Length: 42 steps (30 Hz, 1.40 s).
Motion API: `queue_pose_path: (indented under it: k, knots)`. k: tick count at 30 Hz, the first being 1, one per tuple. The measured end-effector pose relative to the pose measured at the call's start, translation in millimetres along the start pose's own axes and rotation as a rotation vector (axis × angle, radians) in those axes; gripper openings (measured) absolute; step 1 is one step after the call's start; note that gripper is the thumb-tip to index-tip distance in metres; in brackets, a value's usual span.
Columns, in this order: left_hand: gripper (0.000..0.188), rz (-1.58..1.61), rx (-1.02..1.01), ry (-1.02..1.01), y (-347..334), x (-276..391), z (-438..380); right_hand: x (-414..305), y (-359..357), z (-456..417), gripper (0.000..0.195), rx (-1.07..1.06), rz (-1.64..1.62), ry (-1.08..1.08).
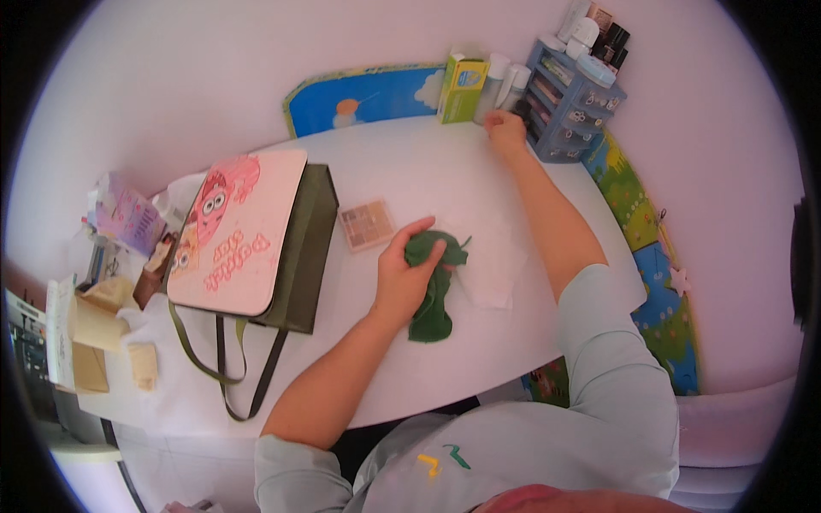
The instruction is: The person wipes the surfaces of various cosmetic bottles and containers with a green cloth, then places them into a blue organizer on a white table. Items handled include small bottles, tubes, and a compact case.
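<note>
Bunched in my left hand is a dark green cloth, its lower end hanging over the white table. My right hand reaches to the back of the table, with its fingertips by the base of a capped bottle. Whether those fingers grip anything is not clear. A second white-capped bottle stands just to the right, and a small dark object sits beside the wrist. Left of the cloth lies a flat palette with several brownish pans. Thin white tissue lies under and beside the cloth.
A green-sided bag with a pink cartoon flap and loose straps stands on the left. Beyond it are a purple pack and an open cardboard box. At the back stand a green-yellow carton and a blue drawer unit topped with cosmetics.
</note>
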<state>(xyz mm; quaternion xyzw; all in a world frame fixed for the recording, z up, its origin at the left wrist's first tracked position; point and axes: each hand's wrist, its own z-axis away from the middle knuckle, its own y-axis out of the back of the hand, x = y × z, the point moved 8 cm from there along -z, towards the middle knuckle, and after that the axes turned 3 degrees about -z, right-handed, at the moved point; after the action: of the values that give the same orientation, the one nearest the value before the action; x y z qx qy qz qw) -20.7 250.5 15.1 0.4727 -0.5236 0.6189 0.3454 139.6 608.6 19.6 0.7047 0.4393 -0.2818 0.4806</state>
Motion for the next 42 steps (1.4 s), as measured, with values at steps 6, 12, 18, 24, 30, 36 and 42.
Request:
queue_pose_path:
  k: [6, 12, 18, 24, 30, 36, 42]
  knots:
    - [0.034, 0.021, 0.004, -0.091, 5.0, -4.4, -0.9, -33.1, 21.8, 63.4, 0.028, -0.258, -0.181, -0.049]
    - [0.032, 0.036, -0.013, -0.152, 1.3, -5.9, -1.1, -97.4, 57.6, 179.0, 0.028, -0.421, -0.061, 0.182]
    - [0.024, 0.133, 0.025, -0.261, 7.8, 6.9, 8.9, -136.2, 92.8, 302.3, 0.028, -0.29, -0.192, 0.107]
    - [0.014, -0.016, 0.19, -0.438, 19.2, 19.8, 10.8, -122.3, 105.3, 378.9, 0.024, -0.003, -0.295, 0.048]
    - [0.02, -0.055, 0.197, -0.449, 24.5, 23.3, 11.5, -114.8, 97.8, 365.4, 0.019, -0.04, -0.294, -0.014]
    - [0.028, -0.048, 0.169, -0.41, 23.5, 18.3, 9.2, -116.3, 94.5, 363.5, 0.017, -0.095, -0.117, 0.004]
    - [0.032, 0.11, 0.144, -0.355, 19.1, 7.7, -0.7, -115.1, 98.4, 361.9, 0.016, -0.079, -0.052, 0.041]
